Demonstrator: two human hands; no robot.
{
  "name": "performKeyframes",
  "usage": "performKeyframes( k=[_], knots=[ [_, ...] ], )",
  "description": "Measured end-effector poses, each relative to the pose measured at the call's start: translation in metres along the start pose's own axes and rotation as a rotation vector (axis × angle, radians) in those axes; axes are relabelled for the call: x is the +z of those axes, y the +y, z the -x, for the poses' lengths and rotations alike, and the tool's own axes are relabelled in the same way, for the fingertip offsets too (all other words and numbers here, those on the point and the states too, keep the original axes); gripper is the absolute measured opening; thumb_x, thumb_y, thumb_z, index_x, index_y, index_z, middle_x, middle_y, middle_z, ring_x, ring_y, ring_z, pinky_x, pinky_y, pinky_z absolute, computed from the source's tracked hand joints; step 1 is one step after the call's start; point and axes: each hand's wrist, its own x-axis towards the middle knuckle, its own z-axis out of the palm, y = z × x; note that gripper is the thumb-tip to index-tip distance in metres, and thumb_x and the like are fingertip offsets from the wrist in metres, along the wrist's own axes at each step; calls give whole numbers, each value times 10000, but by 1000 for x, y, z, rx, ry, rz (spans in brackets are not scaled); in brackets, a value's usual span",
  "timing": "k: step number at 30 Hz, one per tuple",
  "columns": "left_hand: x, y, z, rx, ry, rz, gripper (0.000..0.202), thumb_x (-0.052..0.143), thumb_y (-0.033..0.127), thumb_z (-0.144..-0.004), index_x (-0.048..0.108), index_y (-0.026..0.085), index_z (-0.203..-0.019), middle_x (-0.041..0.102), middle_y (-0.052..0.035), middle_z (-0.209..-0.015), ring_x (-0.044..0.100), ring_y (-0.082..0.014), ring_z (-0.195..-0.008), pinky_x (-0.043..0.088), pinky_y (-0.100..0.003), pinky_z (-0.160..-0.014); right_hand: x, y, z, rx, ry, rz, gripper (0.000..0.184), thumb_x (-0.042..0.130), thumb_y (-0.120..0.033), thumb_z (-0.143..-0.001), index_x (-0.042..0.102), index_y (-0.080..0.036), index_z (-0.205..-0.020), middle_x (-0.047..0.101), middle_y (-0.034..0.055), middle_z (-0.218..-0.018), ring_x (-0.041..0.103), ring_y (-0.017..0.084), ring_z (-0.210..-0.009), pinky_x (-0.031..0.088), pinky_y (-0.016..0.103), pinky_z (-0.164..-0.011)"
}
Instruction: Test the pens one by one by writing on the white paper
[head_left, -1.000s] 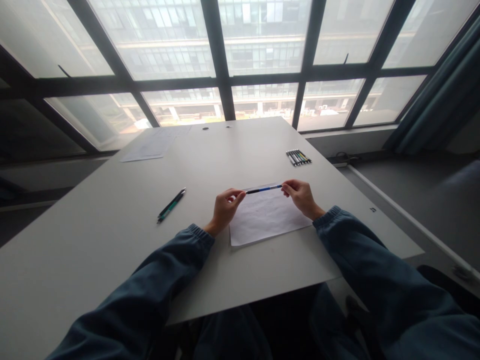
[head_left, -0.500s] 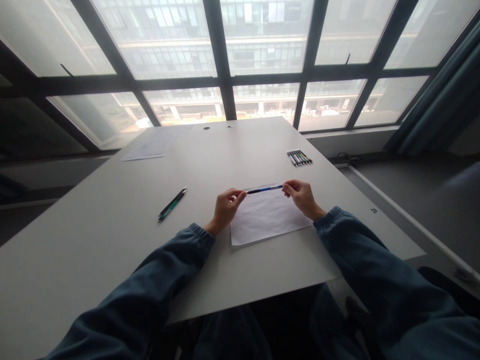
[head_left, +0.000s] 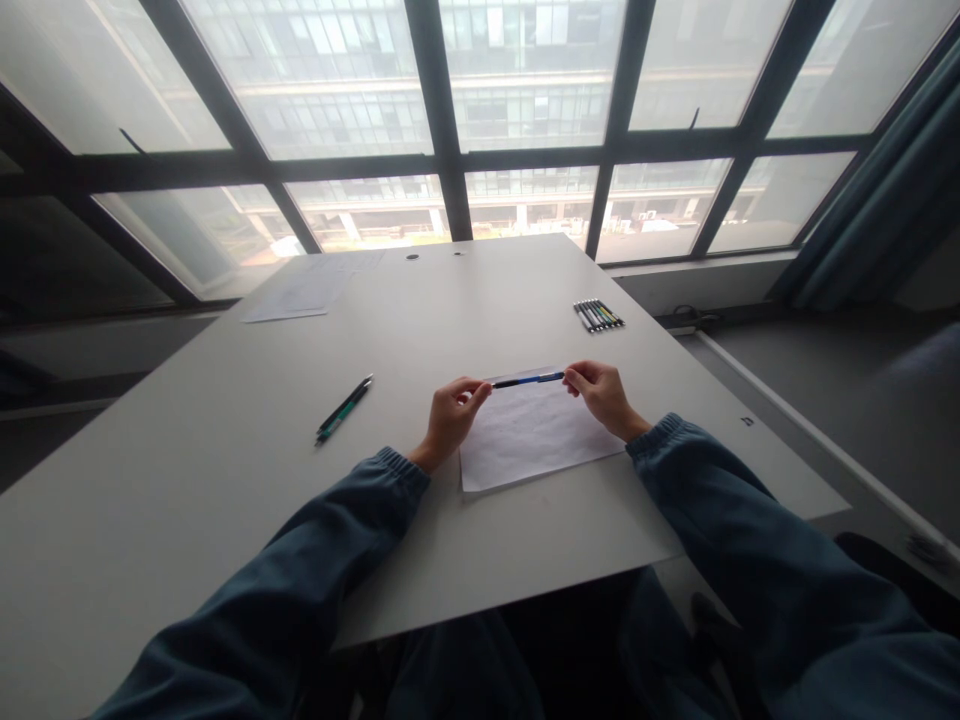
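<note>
A blue and black pen [head_left: 529,379] is stretched level between my two hands, over the far part of a white paper sheet [head_left: 536,440]. My left hand [head_left: 454,415] pinches its black end between thumb and fingers. At the blue end, my right hand [head_left: 600,395] has its fingertips closed on the pen. The very ends of the pen are hidden by my fingers. The sheet lies on the white table [head_left: 420,560], below and between my wrists.
Left of my hands lie a green pen and a black pen [head_left: 343,410], side by side. Toward the right edge sits a row of several pens [head_left: 598,316]. More paper [head_left: 296,287] rests at the far left, and windows [head_left: 532,80] stand beyond the table.
Almost nothing differs. Both hands keep hold of the pen in nearly the same place, with only a tiny shift left at its right end.
</note>
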Motion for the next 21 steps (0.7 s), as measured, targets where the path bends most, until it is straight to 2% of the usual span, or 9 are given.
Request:
performKeyframes(
  k=[21],
  knots=[
    [0, 2, 0, 3, 3, -16, 302, 665, 447, -890, 766, 174, -805, 757, -63, -809, 683, -177, -763, 492, -252, -637, 1, -3, 2, -2, -18, 26, 323, 714, -472, -832, 698, -157, -765, 673, 41, -664, 566, 137, -566, 448, 274, -543]
  ],
)
